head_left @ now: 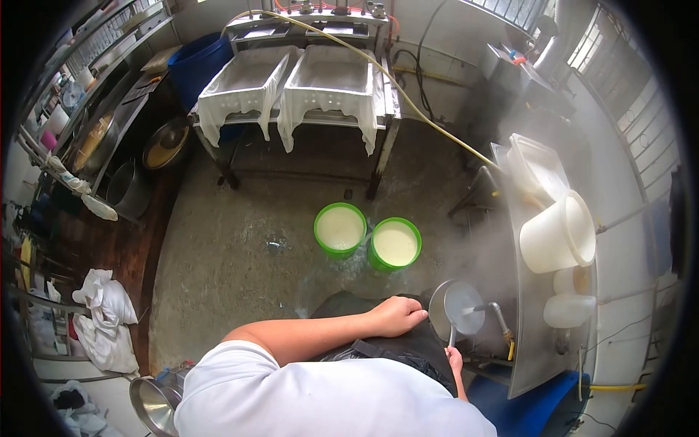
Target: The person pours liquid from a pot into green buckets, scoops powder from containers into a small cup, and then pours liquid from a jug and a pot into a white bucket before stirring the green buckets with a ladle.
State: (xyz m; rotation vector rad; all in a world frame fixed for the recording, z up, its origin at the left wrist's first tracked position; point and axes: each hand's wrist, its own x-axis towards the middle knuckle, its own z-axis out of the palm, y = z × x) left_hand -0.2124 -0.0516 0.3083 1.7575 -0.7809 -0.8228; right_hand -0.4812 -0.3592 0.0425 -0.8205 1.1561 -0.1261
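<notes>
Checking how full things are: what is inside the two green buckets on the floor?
Both green buckets hold a pale, creamy-white liquid nearly up to their rims. The liquid is opaque, so anything beneath its surface cannot be seen.

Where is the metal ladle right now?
In the head view, the metal ladle is at lower right, its handle held in the right hand, beside the steaming steel tank and right of the left hand.

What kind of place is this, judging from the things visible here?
Probably a small tofu or soy-milk workshop: two cloth-lined white pressing trays on a metal stand, two green buckets of pale liquid on the wet concrete floor, and steam by the steel counter.
</notes>
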